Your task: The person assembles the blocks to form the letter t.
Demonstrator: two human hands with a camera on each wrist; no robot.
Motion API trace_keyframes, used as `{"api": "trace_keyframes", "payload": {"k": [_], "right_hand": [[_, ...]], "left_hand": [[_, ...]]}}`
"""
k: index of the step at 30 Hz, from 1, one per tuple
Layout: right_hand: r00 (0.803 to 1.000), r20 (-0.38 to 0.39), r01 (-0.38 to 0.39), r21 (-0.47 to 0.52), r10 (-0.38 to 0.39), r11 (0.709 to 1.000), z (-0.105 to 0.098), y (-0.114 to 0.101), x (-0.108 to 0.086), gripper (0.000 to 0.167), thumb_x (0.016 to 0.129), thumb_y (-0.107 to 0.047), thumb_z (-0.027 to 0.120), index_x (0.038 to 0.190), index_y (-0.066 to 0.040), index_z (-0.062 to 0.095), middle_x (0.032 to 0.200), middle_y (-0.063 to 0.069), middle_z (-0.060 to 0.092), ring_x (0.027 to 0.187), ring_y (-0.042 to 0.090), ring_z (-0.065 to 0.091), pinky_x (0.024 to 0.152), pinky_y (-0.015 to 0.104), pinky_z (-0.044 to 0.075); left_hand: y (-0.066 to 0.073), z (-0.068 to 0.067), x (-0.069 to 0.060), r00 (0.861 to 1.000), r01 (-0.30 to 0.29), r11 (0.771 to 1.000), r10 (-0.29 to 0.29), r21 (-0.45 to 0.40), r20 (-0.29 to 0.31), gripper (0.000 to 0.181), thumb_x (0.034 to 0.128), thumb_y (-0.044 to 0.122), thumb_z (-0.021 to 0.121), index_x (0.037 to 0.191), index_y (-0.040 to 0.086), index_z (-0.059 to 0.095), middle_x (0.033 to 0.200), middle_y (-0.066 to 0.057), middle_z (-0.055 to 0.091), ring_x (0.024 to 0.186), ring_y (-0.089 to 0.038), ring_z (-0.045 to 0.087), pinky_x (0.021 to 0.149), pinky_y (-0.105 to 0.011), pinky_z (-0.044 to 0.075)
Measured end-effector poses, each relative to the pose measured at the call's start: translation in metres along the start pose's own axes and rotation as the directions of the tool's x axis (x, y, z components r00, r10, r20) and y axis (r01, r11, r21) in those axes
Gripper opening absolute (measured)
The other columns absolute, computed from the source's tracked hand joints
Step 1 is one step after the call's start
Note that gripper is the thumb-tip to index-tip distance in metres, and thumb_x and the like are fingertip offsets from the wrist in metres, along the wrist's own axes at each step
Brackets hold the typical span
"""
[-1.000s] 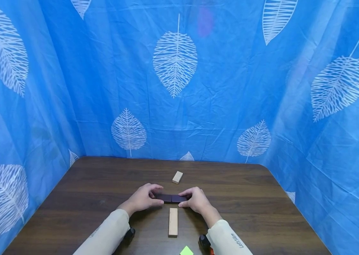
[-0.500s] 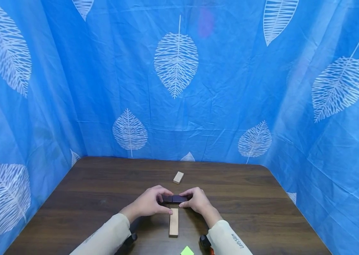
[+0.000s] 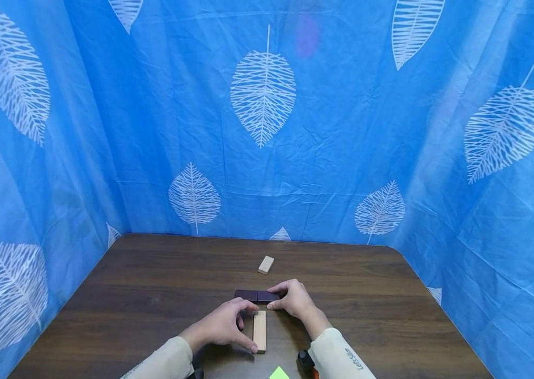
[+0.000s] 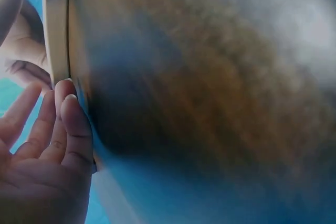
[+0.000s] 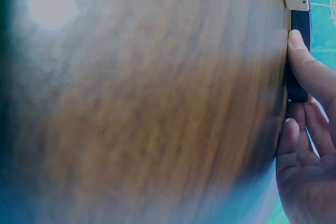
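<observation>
Two dark blocks lie end to end across the table, the left one [image 3: 245, 296] with no hand on it. My right hand [image 3: 296, 301] pinches the right dark block [image 3: 265, 297] between thumb and fingers; the right wrist view shows the thumb on the side of a dark block [image 5: 298, 90]. Nearer to me a long pale wooden block [image 3: 260, 330] points lengthwise toward my body. My left hand [image 3: 224, 325] is spread at its left, thumb by the near end and fingers by the far end. Its fingertips sit close to the pale block [image 4: 56, 35] in the left wrist view; contact is unclear.
A small pale wooden block [image 3: 266, 265] lies beyond the dark pair. A bright green piece [image 3: 279, 373] shows at the bottom edge of the head view. Blue curtains with white leaves [image 3: 263, 100] surround the brown table [image 3: 162, 273] at the back and sides.
My left hand has let go of the left dark block and come back toward me to the long pale block. The right hand keeps its place on the right dark block.
</observation>
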State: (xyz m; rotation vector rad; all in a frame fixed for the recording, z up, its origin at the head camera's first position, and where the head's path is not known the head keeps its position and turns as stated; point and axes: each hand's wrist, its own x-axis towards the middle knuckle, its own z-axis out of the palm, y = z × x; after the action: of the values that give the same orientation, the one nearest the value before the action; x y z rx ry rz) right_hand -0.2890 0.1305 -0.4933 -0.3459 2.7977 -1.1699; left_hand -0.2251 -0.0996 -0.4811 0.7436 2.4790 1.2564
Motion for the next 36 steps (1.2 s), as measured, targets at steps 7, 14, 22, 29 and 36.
{"api": "trace_keyframes", "payload": {"k": [7,14,22,29,36], "right_hand": [[1.0,-0.007,-0.015,0.009,0.015,1.0,0.001,0.001,0.002,0.031,0.072,-0.015,0.092,0.101,-0.014,0.082,0.102,0.006,0.073,0.092,0.021,0.061,0.091,0.048,0.048],[0.999,-0.01,-0.036,0.029,0.036,0.999,0.001,0.001,0.001,0.032,0.071,-0.013,0.092,0.101,-0.014,0.082,0.103,0.007,0.073,0.091,0.021,0.061,0.091,0.048,0.049],[0.999,-0.008,-0.038,0.029,0.038,0.999,0.002,0.002,0.002,0.032,0.071,-0.012,0.092,0.101,-0.014,0.082,0.102,0.006,0.073,0.09,0.019,0.06,0.088,0.046,0.049],[0.999,-0.005,-0.051,0.032,0.051,0.998,0.003,0.002,0.002,0.032,0.071,-0.012,0.092,0.101,-0.015,0.082,0.102,0.006,0.073,0.091,0.021,0.06,0.09,0.047,0.048],[0.998,-0.013,-0.057,0.026,0.058,0.998,0.003,0.002,0.003,0.033,0.07,-0.014,0.093,0.1,-0.015,0.082,0.102,0.007,0.073,0.092,0.021,0.06,0.091,0.048,0.048]], "left_hand": [[-0.002,0.005,0.0,1.0,0.014,1.0,-0.014,0.006,-0.016,0.074,0.0642,0.028,0.097,0.127,0.008,0.063,0.113,-0.001,0.055,0.076,-0.013,0.055,0.067,-0.026,0.046],[-0.004,0.008,0.002,0.999,0.015,0.999,-0.015,0.028,-0.029,0.078,0.0619,0.028,0.098,0.127,0.007,0.062,0.112,-0.002,0.055,0.076,-0.011,0.053,0.066,-0.026,0.045],[0.0,0.011,0.002,0.999,0.005,0.998,-0.002,0.055,-0.05,0.079,0.0595,0.026,0.099,0.125,0.003,0.061,0.108,-0.001,0.055,0.073,-0.009,0.05,0.066,-0.026,0.045],[0.002,0.012,0.002,0.998,0.001,0.997,0.004,0.078,-0.062,0.082,0.0584,0.027,0.099,0.125,-0.001,0.061,0.105,0.0,0.055,0.071,-0.007,0.05,0.065,-0.025,0.044],[-0.001,0.012,0.004,0.998,0.005,0.997,0.001,0.083,-0.069,0.08,0.0593,0.027,0.099,0.124,0.0,0.061,0.104,0.0,0.055,0.068,-0.006,0.049,0.062,-0.025,0.045]]}}
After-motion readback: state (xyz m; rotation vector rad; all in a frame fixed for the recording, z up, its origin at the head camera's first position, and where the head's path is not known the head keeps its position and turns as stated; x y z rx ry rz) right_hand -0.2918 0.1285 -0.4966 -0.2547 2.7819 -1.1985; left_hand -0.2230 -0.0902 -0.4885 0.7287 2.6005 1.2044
